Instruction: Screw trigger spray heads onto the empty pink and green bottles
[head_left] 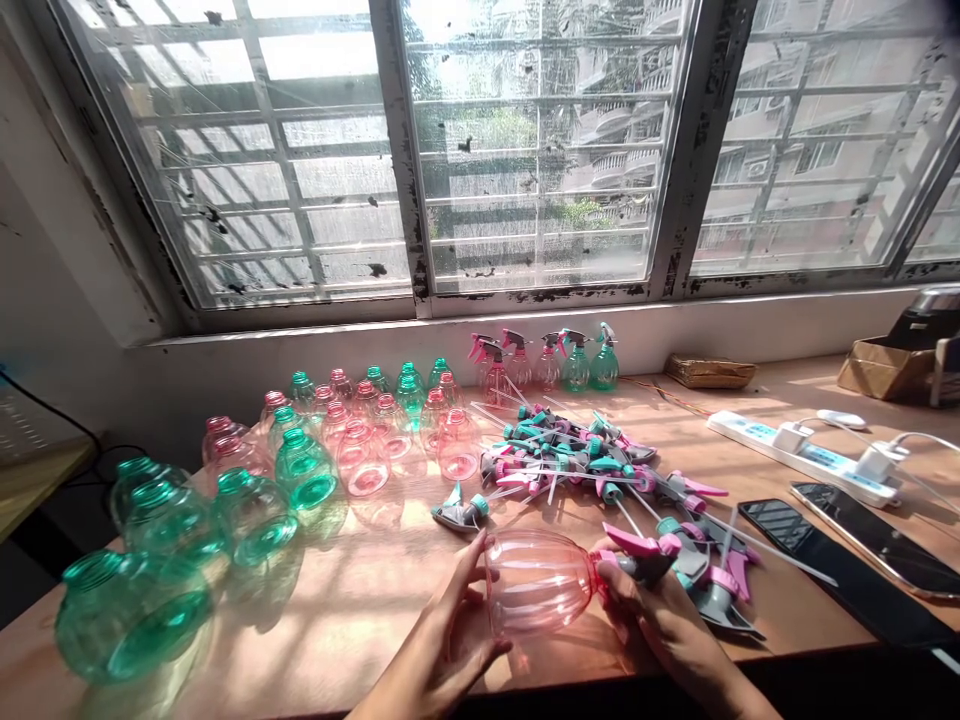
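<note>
A clear pink plastic bottle (536,583) lies on its side between my hands near the table's front edge. My left hand (454,625) cups the bottle's base, fingers curled round it. My right hand (652,620) grips the bottle's neck, where a pink and grey trigger sprayer head (637,555) sits. A heap of loose pink, teal and grey trigger sprayers (577,460) with dip tubes lies just behind.
Several empty green and pink bottles (300,465) stand at the left. Finished spray bottles (555,365) line the wall under the window. At the right lie a power strip (806,455), two phones (847,560) and a cardboard box (889,365) on the wooden table (360,610).
</note>
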